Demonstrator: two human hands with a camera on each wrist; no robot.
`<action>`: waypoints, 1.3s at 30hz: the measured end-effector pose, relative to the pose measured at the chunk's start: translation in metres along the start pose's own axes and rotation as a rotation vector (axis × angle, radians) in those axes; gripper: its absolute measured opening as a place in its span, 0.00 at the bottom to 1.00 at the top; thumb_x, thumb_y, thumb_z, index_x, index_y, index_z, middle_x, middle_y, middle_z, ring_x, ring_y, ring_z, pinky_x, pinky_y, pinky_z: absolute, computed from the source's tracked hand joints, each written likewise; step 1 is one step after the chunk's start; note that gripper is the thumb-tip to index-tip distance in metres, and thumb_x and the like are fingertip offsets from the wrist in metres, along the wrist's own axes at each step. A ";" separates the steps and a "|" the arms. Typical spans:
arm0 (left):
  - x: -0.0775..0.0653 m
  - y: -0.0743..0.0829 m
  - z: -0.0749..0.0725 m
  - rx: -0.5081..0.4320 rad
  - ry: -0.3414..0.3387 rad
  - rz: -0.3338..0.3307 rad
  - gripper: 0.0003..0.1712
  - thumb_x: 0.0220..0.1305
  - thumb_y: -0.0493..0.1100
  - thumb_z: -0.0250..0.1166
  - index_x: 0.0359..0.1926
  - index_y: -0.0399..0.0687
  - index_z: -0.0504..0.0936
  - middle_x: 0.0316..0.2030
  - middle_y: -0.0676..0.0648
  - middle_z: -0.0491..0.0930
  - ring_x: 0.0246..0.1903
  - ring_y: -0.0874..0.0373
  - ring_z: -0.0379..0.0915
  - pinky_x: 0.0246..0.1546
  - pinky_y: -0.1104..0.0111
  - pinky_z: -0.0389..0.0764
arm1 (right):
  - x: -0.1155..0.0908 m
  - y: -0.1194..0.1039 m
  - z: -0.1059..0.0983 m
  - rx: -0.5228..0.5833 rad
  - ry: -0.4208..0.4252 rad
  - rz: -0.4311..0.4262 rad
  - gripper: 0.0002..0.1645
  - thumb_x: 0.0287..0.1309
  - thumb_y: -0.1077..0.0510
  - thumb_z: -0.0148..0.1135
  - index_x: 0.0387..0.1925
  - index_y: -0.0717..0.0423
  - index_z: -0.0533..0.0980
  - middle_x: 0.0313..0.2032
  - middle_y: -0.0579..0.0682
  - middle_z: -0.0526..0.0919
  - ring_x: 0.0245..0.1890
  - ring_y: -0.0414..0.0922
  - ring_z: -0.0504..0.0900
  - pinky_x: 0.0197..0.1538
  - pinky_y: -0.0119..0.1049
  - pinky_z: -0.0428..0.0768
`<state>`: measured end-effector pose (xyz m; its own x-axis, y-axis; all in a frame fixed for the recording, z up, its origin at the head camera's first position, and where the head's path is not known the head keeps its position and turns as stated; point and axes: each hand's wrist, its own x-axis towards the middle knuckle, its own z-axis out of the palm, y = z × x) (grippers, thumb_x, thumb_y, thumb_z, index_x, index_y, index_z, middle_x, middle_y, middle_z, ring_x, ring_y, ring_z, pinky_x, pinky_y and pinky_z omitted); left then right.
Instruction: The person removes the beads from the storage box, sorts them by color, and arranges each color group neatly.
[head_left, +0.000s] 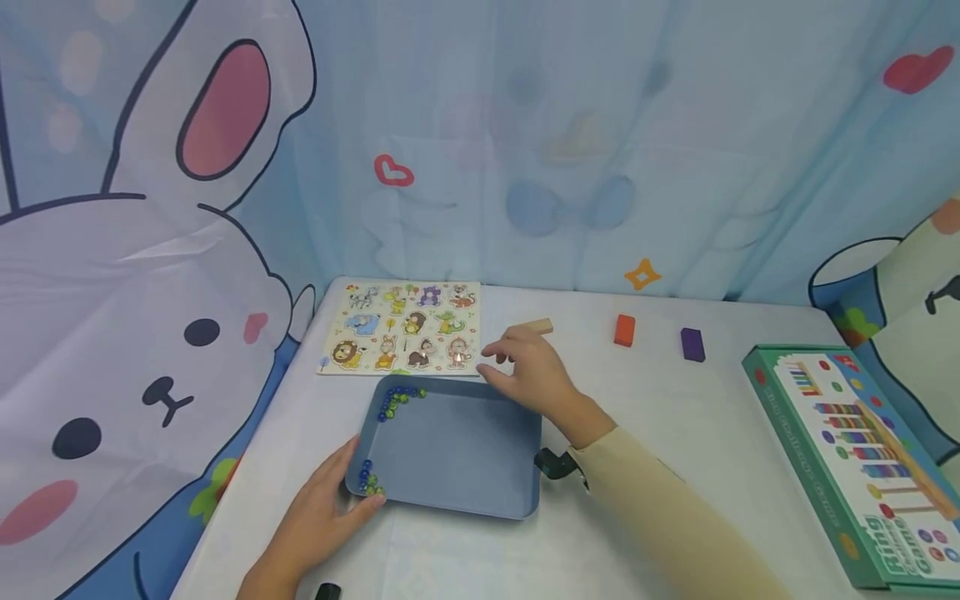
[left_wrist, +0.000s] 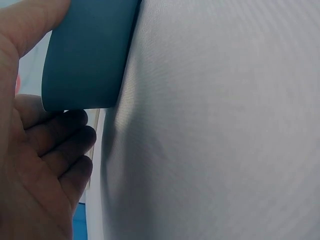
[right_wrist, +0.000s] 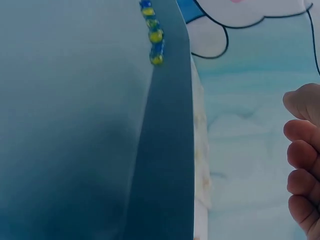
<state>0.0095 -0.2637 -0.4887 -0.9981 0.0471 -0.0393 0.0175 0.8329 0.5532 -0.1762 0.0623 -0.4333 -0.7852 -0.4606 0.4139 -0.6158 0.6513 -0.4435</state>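
Observation:
A blue-grey rectangular tray (head_left: 457, 442) lies on the table. Blue and green-yellow marbles (head_left: 390, 403) line its far left corner, and a smaller cluster of marbles (head_left: 367, 479) sits in the near left corner. At that near corner my left hand (head_left: 318, 508) grips the tray, its thumb at the rim and its fingers along the outer side; the left wrist view shows the tray wall (left_wrist: 87, 60) between them. Over the tray's far right corner, my right hand (head_left: 536, 375) hovers with loosely bent fingers. Nothing shows in it in the right wrist view.
Behind the tray lies an animal puzzle board (head_left: 405, 327). A plain wooden block (head_left: 538, 326) lies just beyond my right hand, with an orange block (head_left: 624, 330) and a purple block (head_left: 692, 344) farther right. A green-edged game box (head_left: 847, 467) occupies the right side.

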 end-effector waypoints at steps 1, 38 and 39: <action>0.000 0.000 0.000 0.001 -0.001 0.000 0.60 0.63 0.72 0.68 0.82 0.43 0.57 0.79 0.37 0.62 0.77 0.35 0.61 0.73 0.38 0.69 | 0.003 -0.004 0.004 0.004 -0.002 -0.027 0.13 0.59 0.51 0.77 0.42 0.53 0.89 0.32 0.49 0.84 0.35 0.44 0.77 0.38 0.37 0.80; 0.001 -0.003 0.002 -0.013 0.003 -0.005 0.61 0.62 0.74 0.68 0.82 0.44 0.57 0.79 0.40 0.63 0.78 0.39 0.61 0.74 0.40 0.68 | 0.031 -0.082 0.121 -0.095 -0.325 -0.227 0.11 0.62 0.49 0.74 0.44 0.46 0.90 0.38 0.41 0.86 0.40 0.38 0.82 0.47 0.31 0.83; 0.001 -0.003 0.002 -0.016 0.003 -0.006 0.61 0.62 0.74 0.68 0.82 0.44 0.57 0.79 0.40 0.63 0.78 0.39 0.61 0.74 0.40 0.68 | 0.031 -0.083 0.122 -0.105 -0.327 -0.233 0.10 0.62 0.48 0.74 0.43 0.45 0.90 0.38 0.40 0.86 0.40 0.37 0.82 0.47 0.31 0.83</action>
<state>0.0088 -0.2647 -0.4919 -0.9984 0.0404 -0.0400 0.0106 0.8241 0.5664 -0.1573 -0.0794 -0.4810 -0.6156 -0.7592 0.2113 -0.7825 0.5572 -0.2778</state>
